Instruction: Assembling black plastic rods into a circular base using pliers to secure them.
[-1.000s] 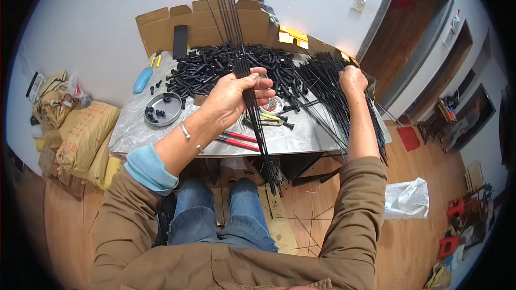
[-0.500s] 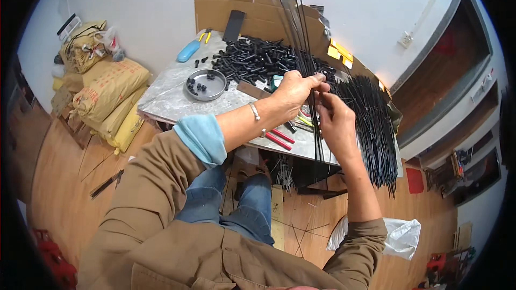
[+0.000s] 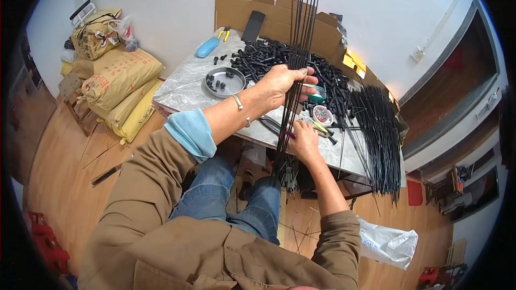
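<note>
A bundle of long thin black rods stands steeply tilted in my left hand. The thumb presses the rods, while the other fingers reach out past them. Their upper ends fan slightly apart, and the lower ends hang in front of the table edge. My right hand is low at the table's front edge, its fingers closed around the handles of red-handled pliers. Rods and fingers partly cover this tool. Beside the right hand lie a yellow-green-handled tool and a round tub of small pieces.
Many short black plastic parts are heaped against a cardboard screen. A round metal tray holds several black pieces. More black rods lie at the table's right edge. Stacked sacks stand left; a white bag lies on the floor.
My right hand has left the rods and moved down and left to the pliers' handles. My left hand still holds the rods, now more clearly spread at the top. The view has shifted slightly.
</note>
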Available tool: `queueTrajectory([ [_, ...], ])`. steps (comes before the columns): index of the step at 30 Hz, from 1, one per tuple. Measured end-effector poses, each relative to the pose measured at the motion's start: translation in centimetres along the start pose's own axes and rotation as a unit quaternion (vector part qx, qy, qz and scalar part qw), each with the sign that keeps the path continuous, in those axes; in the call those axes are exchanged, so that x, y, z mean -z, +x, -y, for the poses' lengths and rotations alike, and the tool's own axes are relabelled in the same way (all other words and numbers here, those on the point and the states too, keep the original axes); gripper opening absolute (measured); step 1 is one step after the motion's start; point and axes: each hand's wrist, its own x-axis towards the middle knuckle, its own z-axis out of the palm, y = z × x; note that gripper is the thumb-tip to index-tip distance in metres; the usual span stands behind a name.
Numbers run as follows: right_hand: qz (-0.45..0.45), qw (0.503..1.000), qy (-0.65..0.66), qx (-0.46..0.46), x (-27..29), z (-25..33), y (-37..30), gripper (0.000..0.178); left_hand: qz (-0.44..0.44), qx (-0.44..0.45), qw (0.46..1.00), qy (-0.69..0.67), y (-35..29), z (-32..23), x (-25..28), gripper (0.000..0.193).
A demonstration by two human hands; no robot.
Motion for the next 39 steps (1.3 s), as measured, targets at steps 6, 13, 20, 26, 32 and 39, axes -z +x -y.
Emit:
queueTrajectory([
  [6,-0.005,0.999,-0.043,0.003,-1.8,-0.9,-0.4,0.036,0.032,0.022,0.999,0.029,-1.3,-0.6,1.2,0.026],
  [13,-0.113,0.922,0.356,-0.100,7.8,0.9,2.5,0.017,0.023,0.015,1.000,0.014,-0.7,0.2,0.3,0.022],
  [20,-0.178,0.939,0.289,-0.062,8.5,5.0,3.0,0.015,0.044,-0.003,0.998,0.035,-0.6,0.8,1.1,0.024],
  [26,-0.200,0.834,0.467,-0.218,12.5,-1.3,1.5,0.017,0.045,0.024,0.994,0.099,0.0,0.3,1.2,0.028],
  [32,-0.356,0.797,0.416,-0.255,20.8,-11.1,0.2,0.017,0.069,0.000,0.994,0.082,-0.6,-1.8,1.7,0.033],
  [39,-0.252,0.910,-0.157,-0.290,16.6,-23.1,3.0,0.028,0.135,0.029,0.986,0.097,-0.4,-3.0,1.4,0.039],
])
